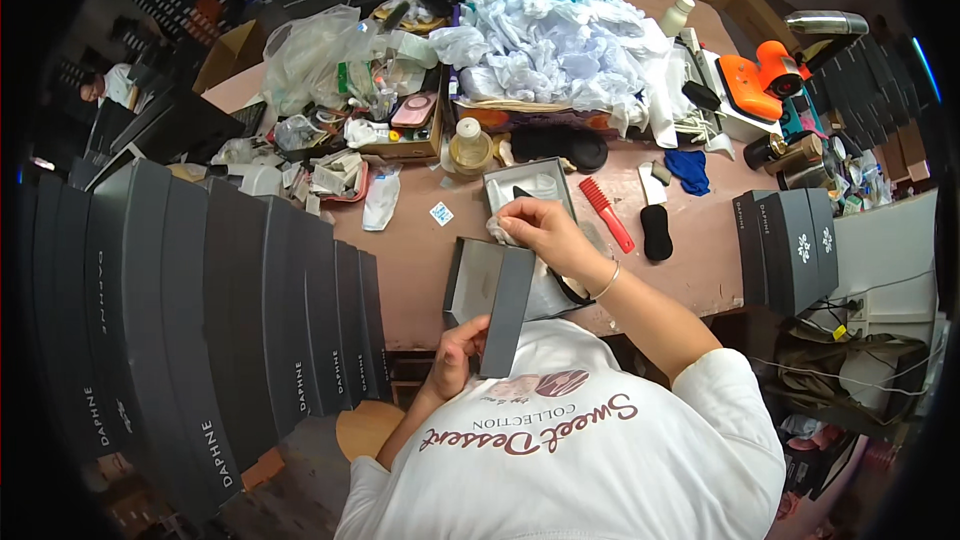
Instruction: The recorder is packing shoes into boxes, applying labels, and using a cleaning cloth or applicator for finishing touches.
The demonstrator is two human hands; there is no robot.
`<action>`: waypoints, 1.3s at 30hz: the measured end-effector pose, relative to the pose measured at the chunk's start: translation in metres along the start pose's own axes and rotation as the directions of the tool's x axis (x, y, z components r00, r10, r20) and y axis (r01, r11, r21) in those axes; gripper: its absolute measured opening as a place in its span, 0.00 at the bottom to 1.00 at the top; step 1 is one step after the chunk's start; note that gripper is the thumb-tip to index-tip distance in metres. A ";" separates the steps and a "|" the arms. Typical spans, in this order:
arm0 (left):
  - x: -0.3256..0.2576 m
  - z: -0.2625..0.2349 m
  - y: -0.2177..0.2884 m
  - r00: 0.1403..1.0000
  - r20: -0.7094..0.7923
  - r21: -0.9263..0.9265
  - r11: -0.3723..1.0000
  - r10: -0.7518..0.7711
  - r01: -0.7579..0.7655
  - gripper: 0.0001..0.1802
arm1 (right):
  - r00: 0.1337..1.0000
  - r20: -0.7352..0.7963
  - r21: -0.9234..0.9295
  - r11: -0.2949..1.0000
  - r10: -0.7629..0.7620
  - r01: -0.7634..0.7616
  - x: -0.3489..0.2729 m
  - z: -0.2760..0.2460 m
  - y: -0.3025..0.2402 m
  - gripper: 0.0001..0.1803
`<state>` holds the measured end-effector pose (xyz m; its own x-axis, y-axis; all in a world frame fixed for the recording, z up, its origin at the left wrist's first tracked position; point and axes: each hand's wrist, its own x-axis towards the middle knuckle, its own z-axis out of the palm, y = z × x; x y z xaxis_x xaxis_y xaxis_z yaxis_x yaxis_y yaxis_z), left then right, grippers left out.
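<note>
My left hand (459, 351) grips the lower edge of a dark grey shoebox lid (510, 315), tilted up on its side in front of my chest. Above the lid, my right hand (545, 228) pinches a crumpled bit of whitish paper or plastic (498, 230) between thumb and fingers. Beneath that hand lies an open grey shoebox (488, 192), lined with white paper (543, 186). Dark and pale parts of what looks like footwear show inside; my right hand and the lid hide much of it.
Closed dark shoeboxes stand in a long row (180, 340) at left, with several more (790, 250) at right. Beyond the open box are a red comb (606, 213), a black pad (656, 233), a bottle (469, 149) and heaped white tissue (560, 45). An orange tool (757, 85) sits far right.
</note>
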<state>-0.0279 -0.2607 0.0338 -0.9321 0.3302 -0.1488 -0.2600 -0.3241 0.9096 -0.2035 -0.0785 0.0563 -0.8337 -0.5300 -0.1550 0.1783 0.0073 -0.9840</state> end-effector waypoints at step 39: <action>-0.011 0.017 0.062 0.999 0.021 0.604 0.797 -0.040 0.020 0.17 | 0.859 0.464 -0.340 0.851 -0.219 0.400 -0.062 0.032 -0.067 0.06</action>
<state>-0.0293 -0.2695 0.0985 -0.9155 0.3612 -0.1773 -0.0734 0.2833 0.9562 -0.1467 -0.0733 0.1352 -0.5125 -0.8498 0.1231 -0.3600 0.0825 -0.9293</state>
